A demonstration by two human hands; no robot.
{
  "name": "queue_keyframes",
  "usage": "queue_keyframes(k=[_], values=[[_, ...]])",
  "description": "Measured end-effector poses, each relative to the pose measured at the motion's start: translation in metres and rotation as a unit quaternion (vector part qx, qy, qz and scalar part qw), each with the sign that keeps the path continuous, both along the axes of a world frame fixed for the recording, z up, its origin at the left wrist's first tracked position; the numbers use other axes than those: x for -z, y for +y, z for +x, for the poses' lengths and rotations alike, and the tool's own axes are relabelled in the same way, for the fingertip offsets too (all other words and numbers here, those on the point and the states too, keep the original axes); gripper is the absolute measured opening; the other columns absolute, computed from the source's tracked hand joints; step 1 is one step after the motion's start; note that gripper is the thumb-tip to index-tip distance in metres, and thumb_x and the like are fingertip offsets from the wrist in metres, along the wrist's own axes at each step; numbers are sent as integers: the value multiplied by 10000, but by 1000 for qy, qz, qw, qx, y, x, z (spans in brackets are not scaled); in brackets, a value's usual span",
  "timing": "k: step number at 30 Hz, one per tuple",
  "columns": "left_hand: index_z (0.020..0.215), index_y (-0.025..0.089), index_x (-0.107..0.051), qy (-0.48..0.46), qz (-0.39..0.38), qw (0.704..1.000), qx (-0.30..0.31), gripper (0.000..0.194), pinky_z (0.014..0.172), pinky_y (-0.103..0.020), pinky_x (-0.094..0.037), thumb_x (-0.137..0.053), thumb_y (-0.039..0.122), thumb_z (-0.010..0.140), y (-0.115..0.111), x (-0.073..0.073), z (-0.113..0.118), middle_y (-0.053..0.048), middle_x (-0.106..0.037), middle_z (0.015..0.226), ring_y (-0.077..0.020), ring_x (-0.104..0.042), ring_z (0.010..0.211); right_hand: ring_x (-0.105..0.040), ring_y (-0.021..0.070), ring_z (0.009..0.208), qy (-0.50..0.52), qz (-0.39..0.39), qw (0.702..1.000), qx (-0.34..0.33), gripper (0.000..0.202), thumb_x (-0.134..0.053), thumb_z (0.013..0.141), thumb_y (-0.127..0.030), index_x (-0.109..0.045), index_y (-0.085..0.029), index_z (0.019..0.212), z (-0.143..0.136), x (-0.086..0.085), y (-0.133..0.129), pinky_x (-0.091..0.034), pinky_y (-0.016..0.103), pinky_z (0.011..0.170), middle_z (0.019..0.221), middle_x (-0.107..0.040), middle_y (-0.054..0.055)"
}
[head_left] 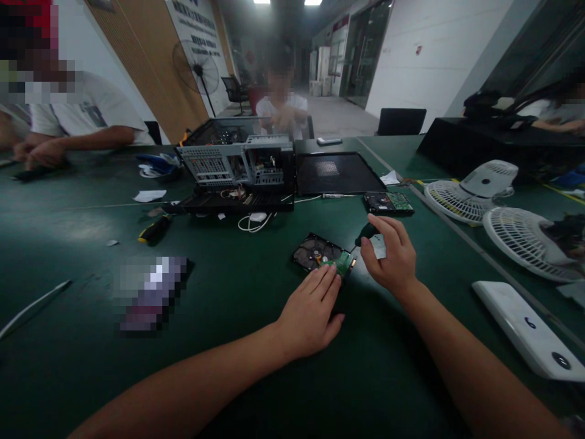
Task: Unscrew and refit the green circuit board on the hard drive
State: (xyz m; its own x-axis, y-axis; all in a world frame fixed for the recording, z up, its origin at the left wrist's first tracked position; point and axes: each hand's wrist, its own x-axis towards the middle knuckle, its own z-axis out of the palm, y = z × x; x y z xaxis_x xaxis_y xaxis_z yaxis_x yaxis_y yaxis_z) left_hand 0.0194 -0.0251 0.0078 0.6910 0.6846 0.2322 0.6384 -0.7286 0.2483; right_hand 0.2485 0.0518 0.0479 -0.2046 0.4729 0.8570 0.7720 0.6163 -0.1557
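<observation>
A hard drive (305, 250) lies on the green table with its green circuit board (345, 262) facing up at the right end. Stretched fingers of my left hand (313, 305) rest flat on the near edge of that board, with the thumb out to the side. My right hand (393, 256) pinches the dark handle of a screwdriver (367, 233) between thumb and fingers. The thin shaft slants down left to the drive's right end. Whether the tip sits in a screw is too small to tell.
Beyond the drive stands an opened computer case (237, 160), with a black side panel (338, 172) beside it. A second hard drive (389, 203) lies behind my right hand. Fan parts (459, 201) and a white power bank (525, 323) are on the right. A yellow-black tool (155, 229) lies left. People sit around.
</observation>
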Motion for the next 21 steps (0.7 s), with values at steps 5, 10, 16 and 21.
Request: queue_keyframes(k=[5,10,16,21], values=[[1584,71,-323,0,-7,1000,-2,730,1267,-505,-241,-475,496,1011,0,1,-1,-193,-268,1669,-332,-220,1561,-723,250,996,23,-26,999,9,544,-664,910,-234,-508,-245,1430,-2,8,3,-597,442,920,1182,-716,95],[1588,66,-311,3,-3,1000,-3,727,1273,-500,-225,-464,491,1018,-1,0,-1,-196,-266,1669,-330,-211,1563,-714,200,784,41,-31,997,53,528,-761,873,-355,-573,-230,1351,1,10,4,-611,364,784,1025,-729,56],[1575,50,-339,5,-1,1000,-3,727,1276,-495,-216,-483,484,1010,-1,0,0,-209,-266,1666,-339,-218,1560,-719,200,842,26,-51,998,6,480,-645,939,-279,-553,-236,1408,4,3,0,-601,372,828,1079,-727,64],[1574,53,-340,0,1,1000,-5,726,1275,-498,-222,-499,474,1004,-1,0,0,-206,-277,1663,-337,-215,1561,-706,198,802,21,-40,999,11,482,-680,927,-305,-557,-249,1390,2,4,1,-602,371,795,1023,-726,51]])
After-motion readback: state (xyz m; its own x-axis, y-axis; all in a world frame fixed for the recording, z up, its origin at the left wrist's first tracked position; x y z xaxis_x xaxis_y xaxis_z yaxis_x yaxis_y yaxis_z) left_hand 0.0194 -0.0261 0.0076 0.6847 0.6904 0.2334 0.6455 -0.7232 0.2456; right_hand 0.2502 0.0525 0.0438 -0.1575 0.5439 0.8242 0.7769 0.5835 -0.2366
